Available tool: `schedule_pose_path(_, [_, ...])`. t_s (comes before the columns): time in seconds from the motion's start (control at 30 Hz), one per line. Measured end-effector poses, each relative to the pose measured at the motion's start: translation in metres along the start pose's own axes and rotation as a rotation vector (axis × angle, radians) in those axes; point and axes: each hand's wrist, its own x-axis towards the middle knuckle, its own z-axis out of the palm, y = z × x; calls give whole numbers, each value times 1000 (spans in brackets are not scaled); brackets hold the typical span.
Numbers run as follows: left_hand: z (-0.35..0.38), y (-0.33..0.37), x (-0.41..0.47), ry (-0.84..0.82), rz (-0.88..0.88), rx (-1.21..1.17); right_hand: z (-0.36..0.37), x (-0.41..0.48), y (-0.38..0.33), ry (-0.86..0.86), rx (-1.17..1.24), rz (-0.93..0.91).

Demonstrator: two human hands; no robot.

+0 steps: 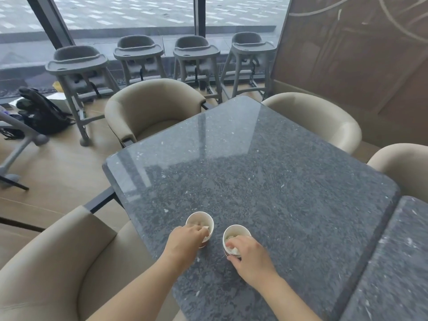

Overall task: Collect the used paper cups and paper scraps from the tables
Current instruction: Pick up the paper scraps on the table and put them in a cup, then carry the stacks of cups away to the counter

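Head view, stock as I log it, every place taken from the bench (254,170), a dark speckled stone top with rounded corners.

- Entry 1, left cup (199,221): white paper cup, upright on the bench near its front edge, toward the left side. A white left scrap (206,228) lies inside it.
- Entry 2, right cup (236,233): white paper cup, upright on the bench near the same front edge, further in from the left side. I see a strip of bare bench between the two cups.
- Entry 3, right scrap (233,250): crumpled white paper at the near rim of the right cup, above the bench.
- Entry 4, left grip (185,242): closed on the left cup, fingers curled over its near rim into the mouth by the left scrap. The thumb is hidden from me.
- Entry 5, right grip (251,256): closed on the right cup, fingers hooked over the near rim onto the right scrap, thumb against the outer wall.
- Entry 6, second bench (393,262): same stone, butted against the bench's right edge.
- Entry 7, armchairs (58,262): beige, four counted, drawn up around the bench.
- Entry 8, high chairs (139,52): grey, four in a row beyond the bench's far end, before the window (127,15).
- Entry 9, backpack (41,112): black, on the floor (58,172), well to the left of the bench.
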Motion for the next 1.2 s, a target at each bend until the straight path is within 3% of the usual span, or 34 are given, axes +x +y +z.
schedule_pose_path(0.2, [-7,5,5,73,51,25,-3,5,-3,11,-54,17])
schedule_pose_path(0.6, [-40,3,-19,207,151,-40,-30,5,-36,226,11,-18])
schedule_pose_path(1.0, [-58,-35,-89,210,132,-91,-19,-21,-113,312,-70,-107])
schedule_pose_path(1.2, [-60,-68,-141,251,154,-143,6,-49,-165,287,-87,-17])
